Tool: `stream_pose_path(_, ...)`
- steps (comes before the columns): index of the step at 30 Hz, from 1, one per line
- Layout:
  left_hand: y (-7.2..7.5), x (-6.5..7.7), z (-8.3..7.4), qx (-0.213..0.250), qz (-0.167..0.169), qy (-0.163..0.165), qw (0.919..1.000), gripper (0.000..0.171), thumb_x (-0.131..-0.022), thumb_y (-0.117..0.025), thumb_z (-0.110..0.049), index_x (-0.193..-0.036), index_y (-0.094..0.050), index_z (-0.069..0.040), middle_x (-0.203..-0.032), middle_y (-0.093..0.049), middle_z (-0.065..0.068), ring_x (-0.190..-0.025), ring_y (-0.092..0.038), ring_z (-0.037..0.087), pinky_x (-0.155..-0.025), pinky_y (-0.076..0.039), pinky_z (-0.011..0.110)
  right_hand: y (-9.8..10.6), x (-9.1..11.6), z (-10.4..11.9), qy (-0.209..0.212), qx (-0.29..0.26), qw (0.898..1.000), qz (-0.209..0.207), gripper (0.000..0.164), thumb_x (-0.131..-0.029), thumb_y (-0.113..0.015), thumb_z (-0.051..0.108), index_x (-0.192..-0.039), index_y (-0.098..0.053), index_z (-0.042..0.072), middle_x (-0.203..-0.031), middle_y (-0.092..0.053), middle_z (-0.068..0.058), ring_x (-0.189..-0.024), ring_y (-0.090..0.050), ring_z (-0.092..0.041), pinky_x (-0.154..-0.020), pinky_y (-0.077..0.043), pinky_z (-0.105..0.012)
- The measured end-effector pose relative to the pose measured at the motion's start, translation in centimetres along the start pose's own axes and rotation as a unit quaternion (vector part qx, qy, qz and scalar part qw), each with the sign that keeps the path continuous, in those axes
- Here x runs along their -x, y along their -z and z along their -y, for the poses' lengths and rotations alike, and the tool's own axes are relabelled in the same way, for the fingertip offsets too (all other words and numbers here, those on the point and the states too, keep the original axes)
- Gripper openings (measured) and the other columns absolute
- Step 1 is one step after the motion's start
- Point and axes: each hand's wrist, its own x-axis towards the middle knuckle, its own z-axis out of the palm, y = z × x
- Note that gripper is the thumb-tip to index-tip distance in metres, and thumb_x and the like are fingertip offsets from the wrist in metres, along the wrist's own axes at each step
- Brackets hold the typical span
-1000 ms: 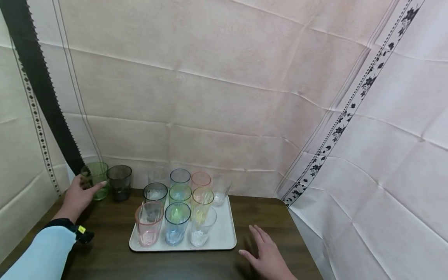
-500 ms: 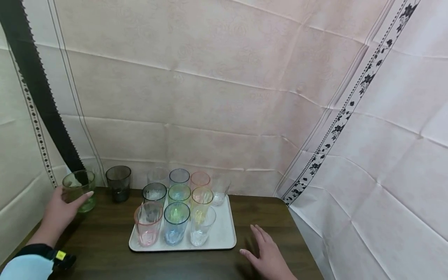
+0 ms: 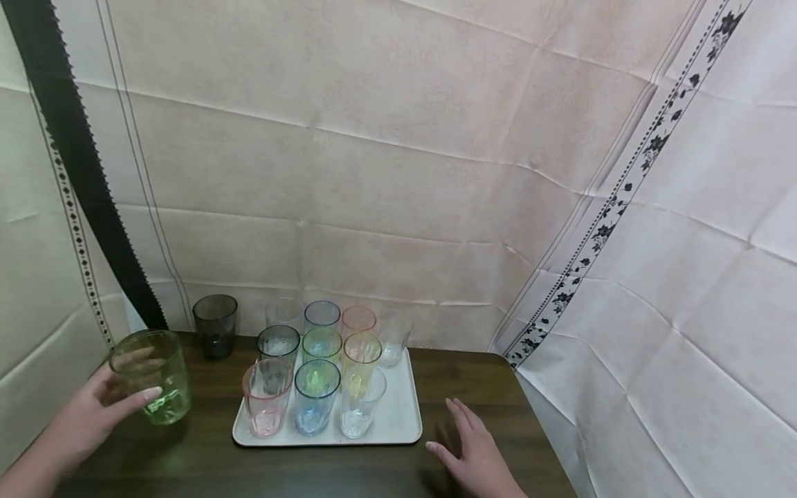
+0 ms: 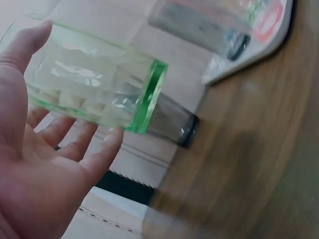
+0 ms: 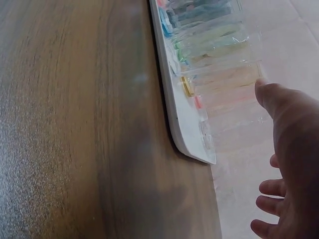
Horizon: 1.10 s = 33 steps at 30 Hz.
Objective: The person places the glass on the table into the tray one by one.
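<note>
My left hand (image 3: 84, 418) grips a clear green glass tumbler (image 3: 165, 380) at the left of the table, thumb on the near side and fingers round the far side. In the left wrist view, the fingers support the side of this green tumbler, its thick base (image 4: 149, 97) pointing toward the tabletop. Behind it stands a smoky dark tumbler (image 3: 215, 328) by the back edge. My right hand (image 3: 478, 453) holds nothing; its fingers are spread loosely just right of the white tray (image 3: 401, 408). In the right wrist view, that hand's thumb (image 5: 269, 94) overlaps the tray's glasses.
Several glasses crowd the tray, among them a pink tumbler (image 3: 266, 401), a blue tumbler (image 3: 315, 401) and a clear tumbler (image 3: 361, 408) in front. A pale cloth (image 3: 373, 173) hangs behind the wooden table (image 3: 473, 373), with a black strip (image 3: 93, 173) at left.
My left hand has brought the green tumbler away from beside the dark tumbler, first leftward, then nearer to me. The right hand and the tray have stayed put.
</note>
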Motion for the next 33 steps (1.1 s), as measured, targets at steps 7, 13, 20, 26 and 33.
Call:
stream_pose_path(7, -1.8, 1.7, -3.6, 0.028, 0.03, -0.099, 0.9942, 0.075, -0.1, -0.073, 0.01, -0.166, -0.043, -0.006, -0.142, -0.063, -0.025, -0.107, -0.072, 0.006, -0.076, -0.062, 0.027, 0.2, 0.0, 0.4, -0.003, -0.017, 1.0, 0.002, 0.088, -0.098, -0.08, 0.06, -0.164, -0.049, 0.011, -0.167, -0.05, -0.019, -0.15, -0.05, -0.045, -0.115, -0.048, -0.067)
stream_pose_path(13, -4.6, 1.8, -7.0, 0.074, 0.074, -0.159, 0.9817, 0.077, -0.093, -0.078, 0.016, -0.161, -0.046, 0.001, -0.14, -0.066, -0.013, -0.11, -0.075, 0.01, -0.083, -0.065, 0.028, 0.4, -0.1, 2.1, 0.02, -0.08, 0.997, -0.008, 0.086, -0.098, -0.084, 0.054, -0.164, -0.049, 0.012, -0.164, -0.054, -0.008, -0.15, -0.052, -0.034, -0.116, -0.048, -0.063)
stream_pose_path(20, -9.3, 1.8, -11.2, 0.134, 0.138, -0.116, 0.9744, 0.076, -0.093, -0.086, 0.003, -0.159, -0.049, -0.009, -0.145, -0.064, 0.002, -0.12, -0.071, 0.011, -0.093, -0.064, 0.031, 0.7, -1.0, 6.5, 0.083, -0.171, 0.982, 0.003, 0.083, -0.097, -0.089, 0.04, -0.166, -0.046, 0.023, -0.164, -0.053, 0.002, -0.15, -0.052, -0.026, -0.121, -0.046, -0.052)
stream_pose_path(26, -14.3, 1.6, -13.8, 0.226, 0.21, -0.096, 0.9462, 0.072, -0.094, -0.086, 0.0, -0.155, -0.048, -0.002, -0.146, -0.055, 0.034, -0.122, -0.073, 0.02, -0.093, -0.066, 0.04, 0.5, -2.2, 10.8, 0.171, -0.28, 0.944, 0.041, 0.08, -0.1, -0.087, 0.025, -0.167, -0.044, 0.022, -0.165, -0.053, -0.002, -0.148, -0.055, -0.031, -0.12, -0.048, -0.043)
stream_pose_path(33, -18.4, 1.4, -15.1, 0.227, 0.232, -0.108, 0.9397, 0.072, -0.094, -0.09, -0.01, -0.153, -0.05, 0.001, -0.146, -0.059, 0.028, -0.127, -0.07, 0.02, -0.1, -0.062, 0.032, 0.5, -2.4, 14.5, 0.167, -0.452, 0.867, 0.125, 0.085, -0.098, -0.085, 0.007, -0.169, -0.041, 0.017, -0.163, -0.053, -0.014, -0.142, -0.06, -0.034, -0.104, -0.06, -0.04)
